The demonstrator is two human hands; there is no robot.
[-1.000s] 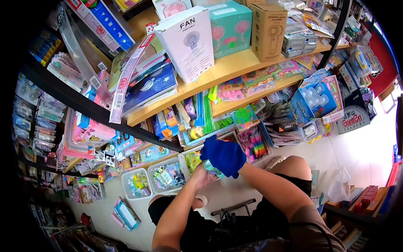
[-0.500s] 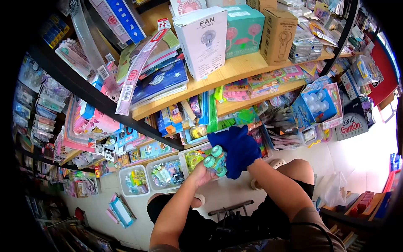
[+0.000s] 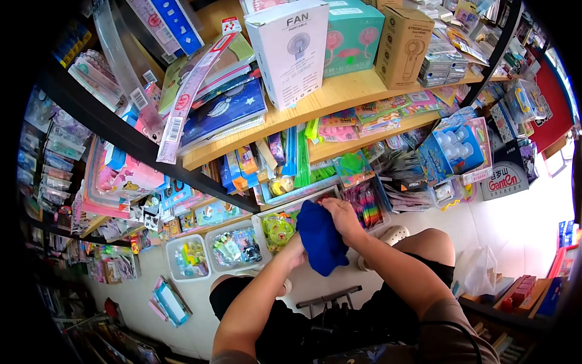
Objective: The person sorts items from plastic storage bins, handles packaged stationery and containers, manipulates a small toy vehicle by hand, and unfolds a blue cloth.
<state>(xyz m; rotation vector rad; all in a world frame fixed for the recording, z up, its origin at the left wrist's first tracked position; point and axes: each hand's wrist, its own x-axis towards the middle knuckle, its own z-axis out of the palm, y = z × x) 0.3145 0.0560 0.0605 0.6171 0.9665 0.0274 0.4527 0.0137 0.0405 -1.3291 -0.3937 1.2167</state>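
Note:
A dark blue cloth (image 3: 323,239) hangs bunched between my hands above the storage bins. My right hand (image 3: 342,217) is closed on its upper right part, and a small red patch shows by the fingertips. At the cloth's left edge is my left hand (image 3: 295,251), curled, with its fingers mostly behind the fabric. Whatever the left hand grips is covered; the toy car with teal wheels from the earlier view cannot be seen now.
Plastic bins (image 3: 190,259) of small toys line the floor beside a larger bin (image 3: 262,238). Above my hands juts a wooden shelf (image 3: 345,91) bearing a white fan box (image 3: 290,57). A dark shelf post (image 3: 139,139) slants at left. A blue-and-pink box (image 3: 172,303) lies on the floor.
The blue cloth has moved down and left, now covering where the toy car was visible. My right hand, earlier hidden beneath the cloth, now shows bare, gripping its upper edge.

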